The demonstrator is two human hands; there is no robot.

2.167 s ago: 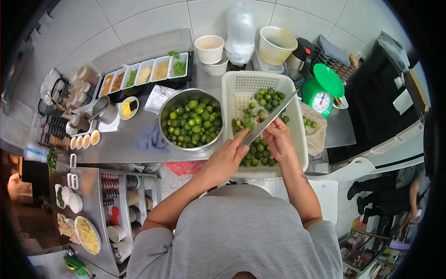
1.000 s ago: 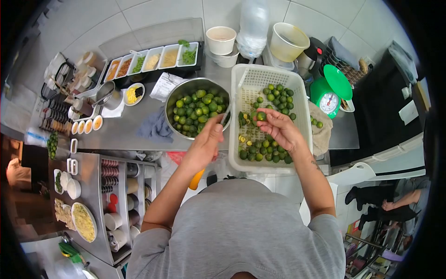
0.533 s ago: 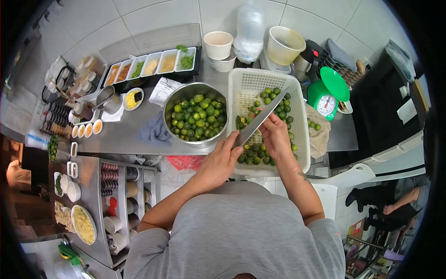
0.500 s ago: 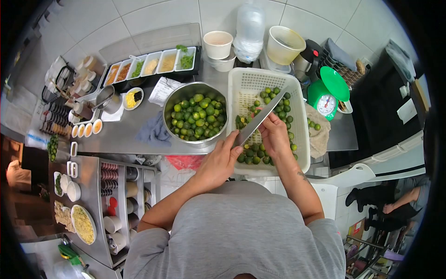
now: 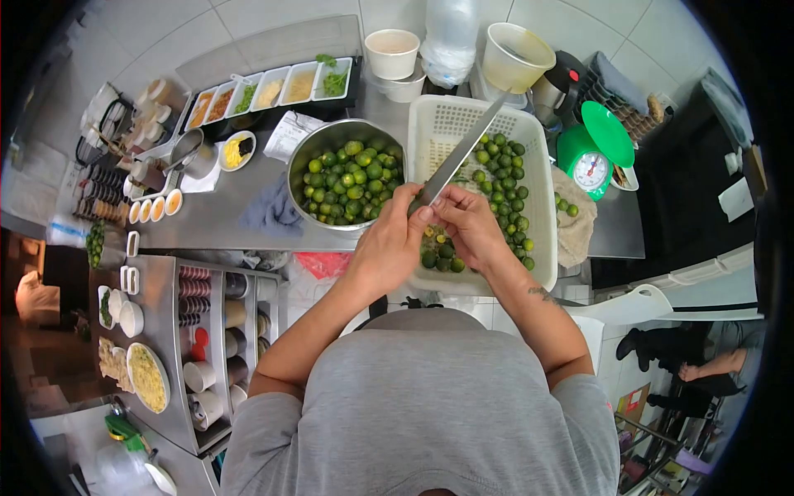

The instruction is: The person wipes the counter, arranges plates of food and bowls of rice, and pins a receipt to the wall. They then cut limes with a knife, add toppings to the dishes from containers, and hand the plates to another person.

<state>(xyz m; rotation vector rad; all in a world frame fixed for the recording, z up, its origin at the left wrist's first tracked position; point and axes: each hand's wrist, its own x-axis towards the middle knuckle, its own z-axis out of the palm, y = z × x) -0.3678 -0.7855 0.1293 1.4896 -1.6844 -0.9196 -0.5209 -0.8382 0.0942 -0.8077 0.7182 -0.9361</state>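
My left hand [image 5: 389, 245] is closed around the handle end of a large knife [image 5: 465, 150]. The blade slants up and to the right over a white perforated basket [image 5: 542, 207]. Close to the blade's heel is my right hand [image 5: 468, 221], its fingers pinched together; whatever they hold is hidden. Small green limes [image 5: 502, 169] lie in the basket, mostly along its right side, with some below my hands. To the left, a steel pot [image 5: 293, 194] is filled with more green limes [image 5: 351, 183].
A green scale [image 5: 590, 170] and a beige cloth [image 5: 576, 217] stand right of the basket. Behind are tubs [image 5: 392, 54] and a condiment tray [image 5: 266, 89]. A blue cloth [image 5: 271, 215] lies left of the pot. Another person's legs [image 5: 662, 351] show at far right.
My right hand has moved down and left along the blade to its heel. The knife now points more steeply upward. The view has shifted slightly, with the basket appearing higher.
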